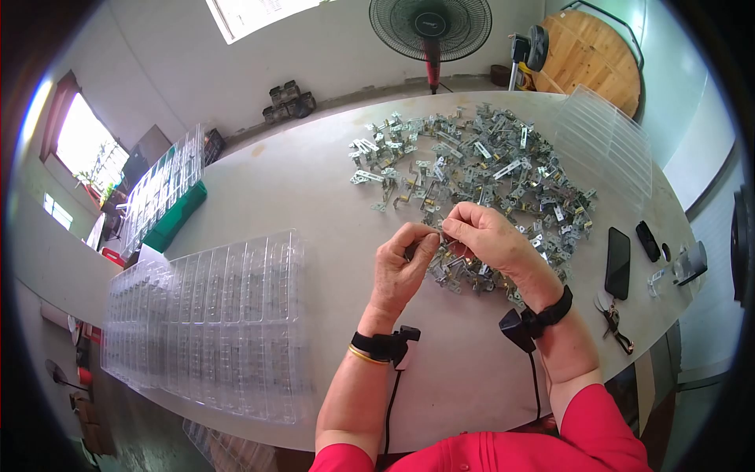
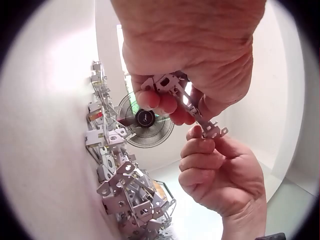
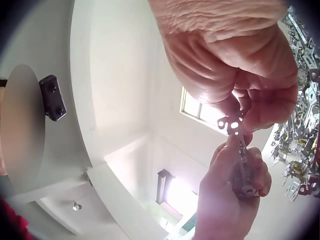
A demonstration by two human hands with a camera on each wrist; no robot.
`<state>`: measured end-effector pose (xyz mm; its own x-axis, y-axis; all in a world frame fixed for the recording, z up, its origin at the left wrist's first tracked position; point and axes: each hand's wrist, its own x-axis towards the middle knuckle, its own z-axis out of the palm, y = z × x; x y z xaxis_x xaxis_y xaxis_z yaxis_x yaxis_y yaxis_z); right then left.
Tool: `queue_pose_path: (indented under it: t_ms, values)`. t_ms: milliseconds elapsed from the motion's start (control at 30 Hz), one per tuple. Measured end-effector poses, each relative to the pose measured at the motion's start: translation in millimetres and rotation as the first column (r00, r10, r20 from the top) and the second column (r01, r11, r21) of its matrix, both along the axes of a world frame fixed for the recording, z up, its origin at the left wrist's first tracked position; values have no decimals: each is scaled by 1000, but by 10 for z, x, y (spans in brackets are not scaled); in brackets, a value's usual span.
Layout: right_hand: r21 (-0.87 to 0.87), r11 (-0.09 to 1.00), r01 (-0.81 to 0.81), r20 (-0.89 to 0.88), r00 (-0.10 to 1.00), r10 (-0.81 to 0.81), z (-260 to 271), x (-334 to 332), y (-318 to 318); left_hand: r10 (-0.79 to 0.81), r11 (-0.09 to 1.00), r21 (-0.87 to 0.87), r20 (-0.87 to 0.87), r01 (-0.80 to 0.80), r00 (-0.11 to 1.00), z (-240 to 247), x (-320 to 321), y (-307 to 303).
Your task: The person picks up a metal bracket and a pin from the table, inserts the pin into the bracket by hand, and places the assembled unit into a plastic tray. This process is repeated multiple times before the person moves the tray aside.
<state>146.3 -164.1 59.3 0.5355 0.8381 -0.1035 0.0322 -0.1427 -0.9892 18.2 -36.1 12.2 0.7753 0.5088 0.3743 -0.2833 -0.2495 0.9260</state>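
Note:
A slim metal bracket (image 2: 188, 101) with holes and small tabs is held between both hands above the table. The left hand (image 1: 403, 263) curls its fingers round one end, as the left wrist view shows. At the other end, a flat tab with holes (image 3: 234, 125), the right hand (image 1: 491, 240) pinches with thumb and fingertips. In the right wrist view the left hand (image 3: 227, 192) is below the right hand (image 3: 235, 65). Just beyond and beneath the hands lies a wide pile of similar metal parts (image 1: 503, 169).
Clear compartment trays (image 1: 204, 330) are stacked at the left; a green box (image 1: 177, 216) stands behind them. An empty clear tray (image 1: 605, 145) lies at the back right. A phone (image 1: 618, 263), keys (image 1: 616, 324) and small items lie on the right of the table (image 1: 346, 315).

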Motion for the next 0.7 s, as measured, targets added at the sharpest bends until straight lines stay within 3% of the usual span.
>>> queue_pose_path:
  t_ms: [67,133,200,267,333,367,433,533,700]
  values:
    - [52,999,5,65,998,-8,-68,33,18,-30,1000,-2,-35,30,999,23,-10,-4]
    - [146,981,126,294,942,-165,-74,46,36,-34,999,-21,-45,33,998,4,-7,-4]
    - [146,983,110,275,950,-147,94,-5,-32,-36,999,-40,-53,34,998,-7,1,6]
    - [146,985,93,257,958,-128,153,-47,-42,12,980,-198,-36,-19,999,-4,16,35]
    - [317,948,-8,444,885,-141,112,-79,-43,13,967,-254,-41,-23,999,-39,19,84]
    - [317,948,-7,444,885,-142,124,-89,-47,13,951,-309,-46,-26,999,-56,21,106]
    - [302,942,-150,672,734,-98,172,-116,-57,9,947,-320,-49,-24,999,-46,19,114]
    - [231,965,-124,736,671,-90,217,-156,-68,5,947,-320,-72,-28,997,-1,3,96]
    - [205,972,-117,718,692,-68,236,-176,-68,-69,929,-368,-42,49,997,-16,-5,121]
